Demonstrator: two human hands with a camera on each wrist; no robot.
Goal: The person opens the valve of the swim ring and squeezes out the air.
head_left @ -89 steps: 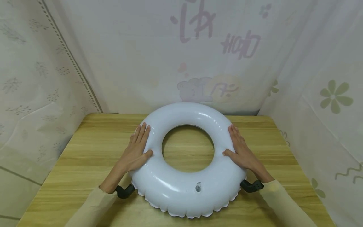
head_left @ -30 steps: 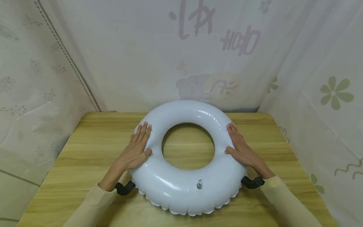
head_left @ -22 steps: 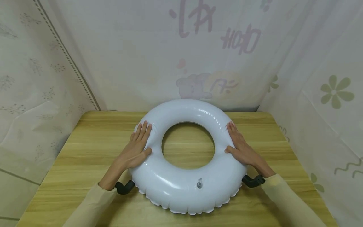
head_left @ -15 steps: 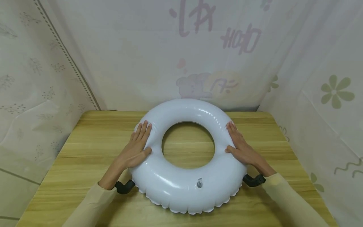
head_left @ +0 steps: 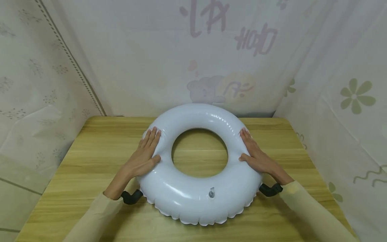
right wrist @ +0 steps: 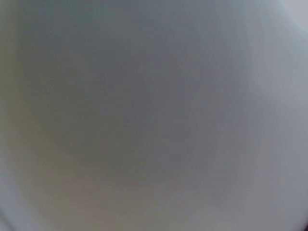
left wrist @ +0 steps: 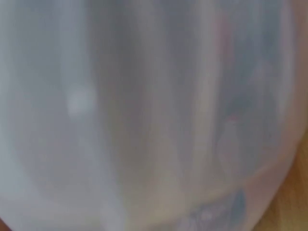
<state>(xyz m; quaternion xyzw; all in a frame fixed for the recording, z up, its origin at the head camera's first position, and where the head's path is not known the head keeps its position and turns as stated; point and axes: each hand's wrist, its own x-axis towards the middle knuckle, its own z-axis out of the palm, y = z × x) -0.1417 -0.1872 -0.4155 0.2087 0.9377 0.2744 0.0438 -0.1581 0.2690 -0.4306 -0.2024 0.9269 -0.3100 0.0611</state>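
Observation:
A white inflated swim ring (head_left: 187,201) lies on the table in the head view, its clear valve (head_left: 212,193) on the near side facing up. My left hand (head_left: 142,156) presses flat against the ring's left side, fingers extended forward and thumb on top. On the opposite side, my right hand (head_left: 257,156) rests the same way, fingers straight along the outer curve and thumb inward. The vinyl creases slightly by the fingertips. Up close, the ring's pale surface (left wrist: 159,115) fills the left wrist view; a blurred pale surface (right wrist: 159,115) fills the right.
The wood-grain table (head_left: 105,148) reaches back to a printed cloth backdrop (head_left: 145,67), with cloth also at both sides. The ring's far edge overlaps the backdrop in this view. Black wrist mounts (head_left: 131,197) sit under both wrists, close to the ring.
Table, ring and backdrop sit slightly higher in the head view than before. Compared with the earliest frame, the fingertips press a little further inward; the ring keeps its place between the hands.

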